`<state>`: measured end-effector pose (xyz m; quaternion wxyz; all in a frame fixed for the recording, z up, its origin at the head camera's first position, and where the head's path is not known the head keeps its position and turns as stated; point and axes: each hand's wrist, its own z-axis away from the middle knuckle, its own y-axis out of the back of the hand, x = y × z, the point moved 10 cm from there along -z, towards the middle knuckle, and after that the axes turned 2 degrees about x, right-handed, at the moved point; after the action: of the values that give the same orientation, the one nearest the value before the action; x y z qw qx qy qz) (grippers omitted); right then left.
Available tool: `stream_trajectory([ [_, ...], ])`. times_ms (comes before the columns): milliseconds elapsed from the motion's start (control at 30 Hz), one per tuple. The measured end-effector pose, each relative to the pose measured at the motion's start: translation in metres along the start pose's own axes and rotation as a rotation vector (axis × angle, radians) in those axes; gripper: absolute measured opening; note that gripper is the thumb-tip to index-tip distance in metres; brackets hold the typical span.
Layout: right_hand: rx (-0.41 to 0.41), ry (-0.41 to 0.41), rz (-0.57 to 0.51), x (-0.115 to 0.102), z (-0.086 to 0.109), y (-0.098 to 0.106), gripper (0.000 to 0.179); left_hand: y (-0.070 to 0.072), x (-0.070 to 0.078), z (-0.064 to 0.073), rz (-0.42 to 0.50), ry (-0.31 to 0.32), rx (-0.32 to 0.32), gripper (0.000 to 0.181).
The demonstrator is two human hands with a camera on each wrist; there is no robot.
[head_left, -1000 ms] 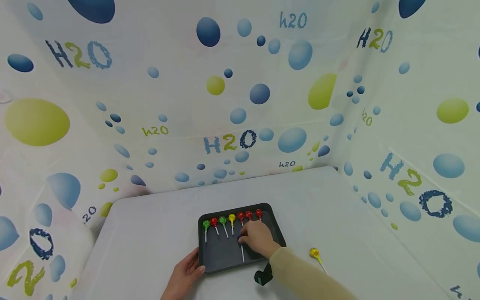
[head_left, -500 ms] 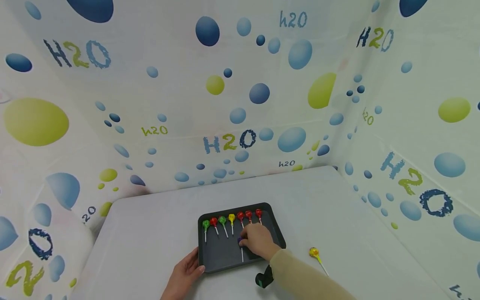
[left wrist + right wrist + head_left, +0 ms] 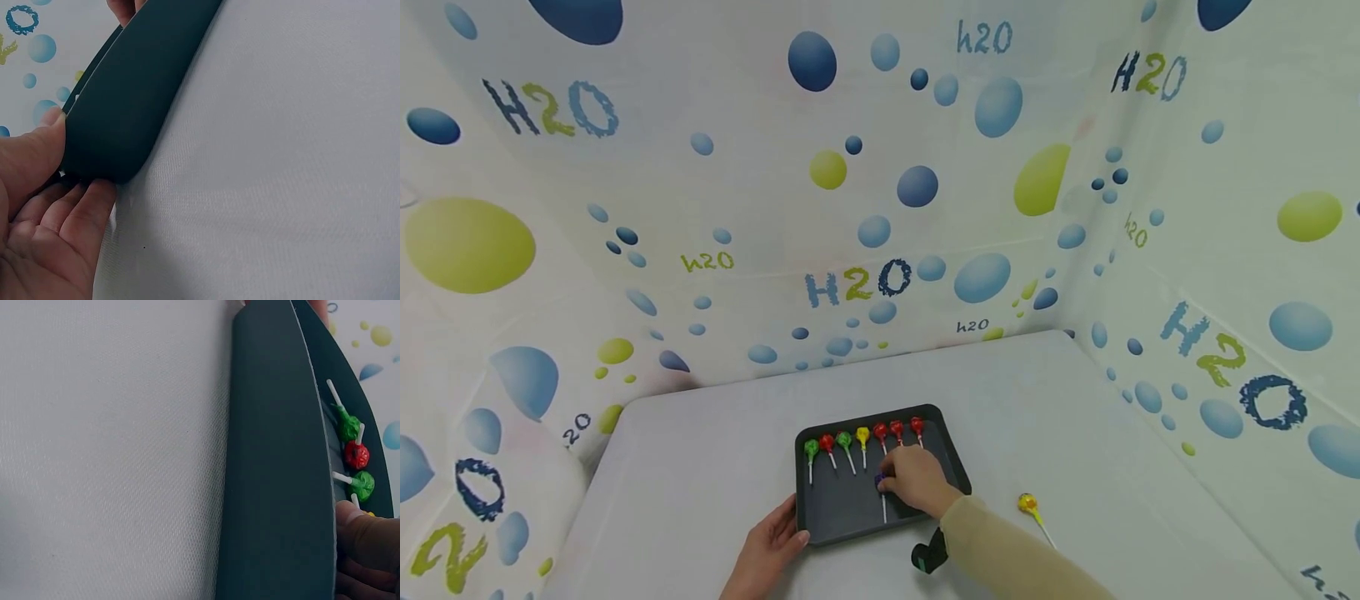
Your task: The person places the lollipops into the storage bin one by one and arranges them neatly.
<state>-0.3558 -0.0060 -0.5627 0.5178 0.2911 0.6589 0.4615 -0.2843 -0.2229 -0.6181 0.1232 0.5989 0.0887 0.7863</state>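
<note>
My left hand [image 3: 769,537] holds the dark baking tray [image 3: 835,521] by its near left corner. In the left wrist view the thumb lies over the rim and the fingers [image 3: 87,212] are against the outer wall. Inside the tray, my right hand [image 3: 920,479] pinches a purple lollipop [image 3: 880,481] near its head, its white stick pointing towards me. Along the far side lie several lollipops in a row: green [image 3: 811,448], red [image 3: 827,442], green [image 3: 844,439], yellow [image 3: 861,434], then red ones [image 3: 879,431]. The right hand hides some of their sticks.
A yellow lollipop [image 3: 1027,503] lies on the white table [image 3: 700,467] to the right of the tray. A black strapped device [image 3: 929,553] shows beside the right wrist. Patterned curtains [image 3: 737,167] stand behind and at both sides.
Hands, tray and lollipops stay nearly where they were. Only the head view shifts slightly.
</note>
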Motion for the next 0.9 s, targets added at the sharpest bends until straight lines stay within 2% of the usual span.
stream_trajectory([
  [667, 0.025, 0.025, -0.028, 0.0, 0.007, 0.014, 0.025, -0.001, -0.001, 0.002, 0.01, 0.007, -0.007, 0.076],
  [800, 0.051, 0.036, -0.062, 0.01, 0.012, 0.027, 0.026, -0.001, -0.001, 0.002, 0.015, 0.002, -0.01, 0.075],
  [900, 0.089, 0.014, -0.097, 0.029, 0.018, 0.047, 0.027, -0.001, -0.001, 0.001, 0.02, -0.005, -0.011, 0.074],
])
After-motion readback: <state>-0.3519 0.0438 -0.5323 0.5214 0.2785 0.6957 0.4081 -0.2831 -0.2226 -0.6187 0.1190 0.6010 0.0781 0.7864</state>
